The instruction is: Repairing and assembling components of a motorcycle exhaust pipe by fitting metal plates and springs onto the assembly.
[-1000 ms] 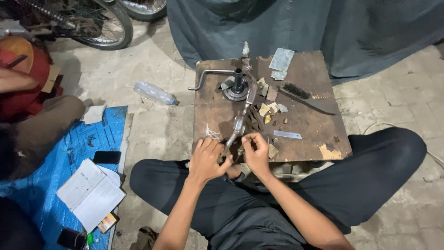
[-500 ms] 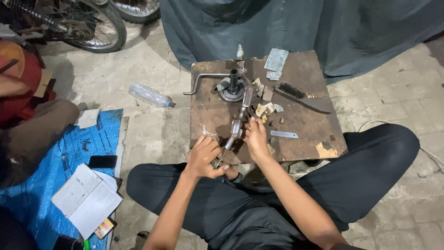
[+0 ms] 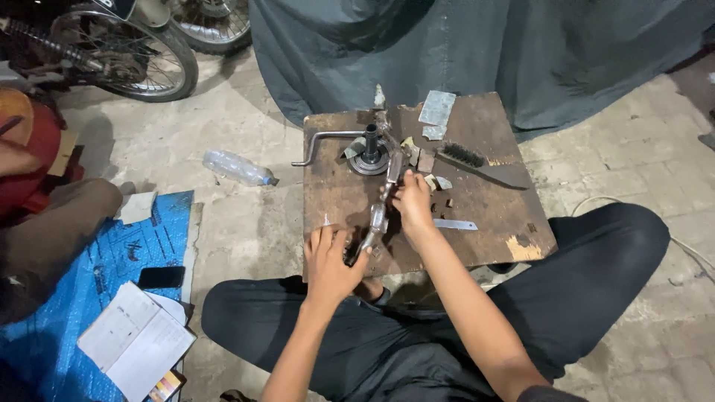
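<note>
A long metal part point(image 3: 378, 216) lies slanted on the wooden bench point(image 3: 491, 223), gripped at both ends: the left hand point(image 3: 331, 257) curls around its near end at the bench's front edge, the right hand point(image 3: 411, 202) pinches its middle. Just beyond the right hand sit a round metal fitting point(image 3: 370, 155), a wire brush point(image 3: 477, 160) and loose scraps. A slip could scatter those scraps or scrape the fingers.

motorcycle wheel point(image 3: 141, 56) cropped by frame edge, tool's point(image 3: 377, 216) lower end under fingers point(image 3: 339, 246)
</note>
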